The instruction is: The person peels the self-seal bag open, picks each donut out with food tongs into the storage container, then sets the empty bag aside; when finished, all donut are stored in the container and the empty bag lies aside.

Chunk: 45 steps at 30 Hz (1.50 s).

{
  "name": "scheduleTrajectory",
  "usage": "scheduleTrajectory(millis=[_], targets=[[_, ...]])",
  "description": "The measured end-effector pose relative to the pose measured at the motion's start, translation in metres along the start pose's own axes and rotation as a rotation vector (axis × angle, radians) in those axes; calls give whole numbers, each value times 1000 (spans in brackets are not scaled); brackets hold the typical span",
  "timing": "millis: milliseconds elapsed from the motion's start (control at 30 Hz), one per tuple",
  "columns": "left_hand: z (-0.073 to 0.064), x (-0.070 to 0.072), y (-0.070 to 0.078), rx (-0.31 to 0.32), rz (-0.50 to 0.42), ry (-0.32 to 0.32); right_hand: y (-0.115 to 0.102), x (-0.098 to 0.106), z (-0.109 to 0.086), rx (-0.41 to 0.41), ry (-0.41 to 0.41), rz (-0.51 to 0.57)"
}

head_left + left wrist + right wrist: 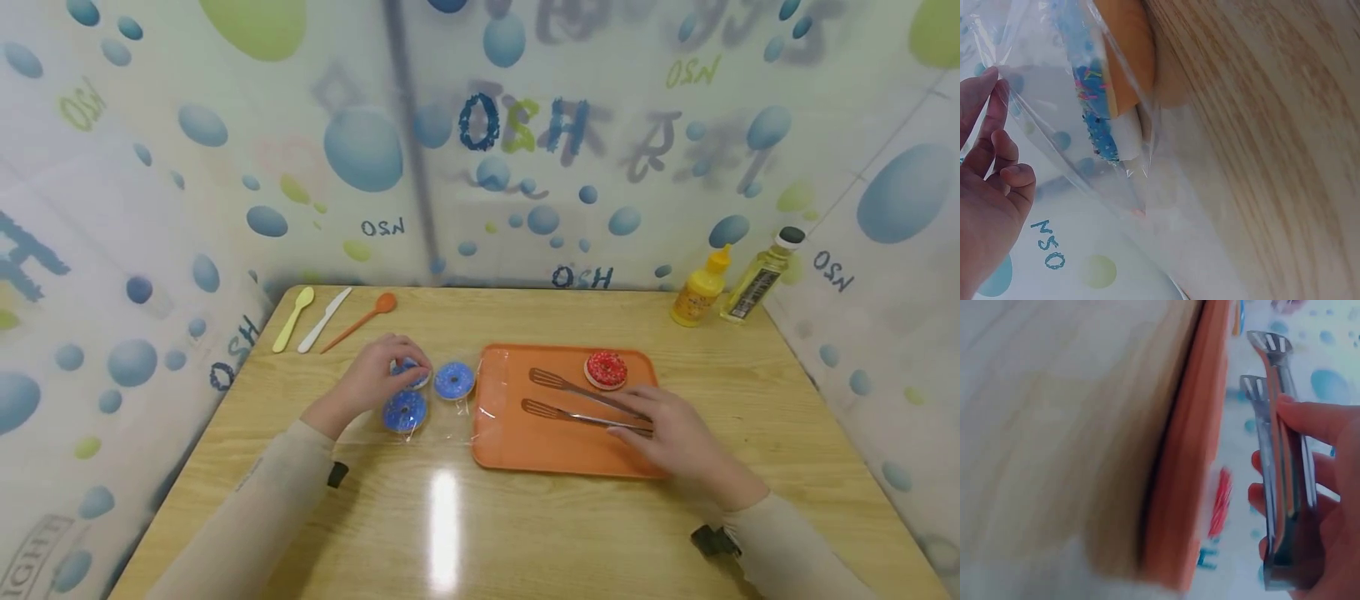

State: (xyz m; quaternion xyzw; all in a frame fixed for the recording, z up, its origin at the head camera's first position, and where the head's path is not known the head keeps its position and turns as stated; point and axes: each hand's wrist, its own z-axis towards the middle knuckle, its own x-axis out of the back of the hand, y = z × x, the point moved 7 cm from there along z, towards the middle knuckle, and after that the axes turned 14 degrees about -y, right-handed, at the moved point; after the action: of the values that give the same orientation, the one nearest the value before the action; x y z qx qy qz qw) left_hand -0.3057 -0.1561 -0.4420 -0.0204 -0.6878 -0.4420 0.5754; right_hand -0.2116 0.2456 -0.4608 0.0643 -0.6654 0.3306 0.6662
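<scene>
In the head view my left hand [371, 379] is over the left one of three blue toy donuts [442, 385], partly covering it. The left wrist view shows its thumb and forefinger pinching the edge of a clear plastic bag [1054, 140]; blue sprinkled donuts [1102, 139] show through the film. My right hand [678, 433] grips metal tongs [1305, 481] with slotted ends, their two arms spread apart above an orange tray [517, 454]. Behind the tongs, a red sprinkled donut [596, 367] lies at the tray's back right.
A yellow spoon [293, 319], a white knife [324, 320] and an orange spoon [384, 303] lie at the table's back left. At the back right stand a yellow squeeze bottle [697, 292] and a clear bottle with a dark cap [753, 283]. Patterned curtains surround the table.
</scene>
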Motion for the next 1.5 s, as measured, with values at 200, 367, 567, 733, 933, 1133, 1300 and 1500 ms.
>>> scheduleTrajectory(millis=[200, 367, 567, 733, 933, 1133, 1300, 1500], targets=[[-1, 1, 1, 12, 2, 1, -28, -7, 25, 56, -56, -19], [-1, 4, 6, -6, 4, 16, -44, -16, 41, 105, -80, -42], [0, 5, 9, -31, 6, 32, -54, -18, 58, 101, -116, -46], [-1, 7, 9, -52, 19, 51, -59, -20, 70, 82, -140, -46], [1, 7, 6, -38, 9, 53, -62, -21, 80, 100, -97, -62], [1, 6, 5, -16, -6, 39, -60, -23, 85, 91, -82, -64], [0, 8, 7, -35, 7, 53, -60, -25, 93, 59, -98, -72], [0, 6, 6, -16, -12, 38, -64, -30, 104, 40, -138, -85]])
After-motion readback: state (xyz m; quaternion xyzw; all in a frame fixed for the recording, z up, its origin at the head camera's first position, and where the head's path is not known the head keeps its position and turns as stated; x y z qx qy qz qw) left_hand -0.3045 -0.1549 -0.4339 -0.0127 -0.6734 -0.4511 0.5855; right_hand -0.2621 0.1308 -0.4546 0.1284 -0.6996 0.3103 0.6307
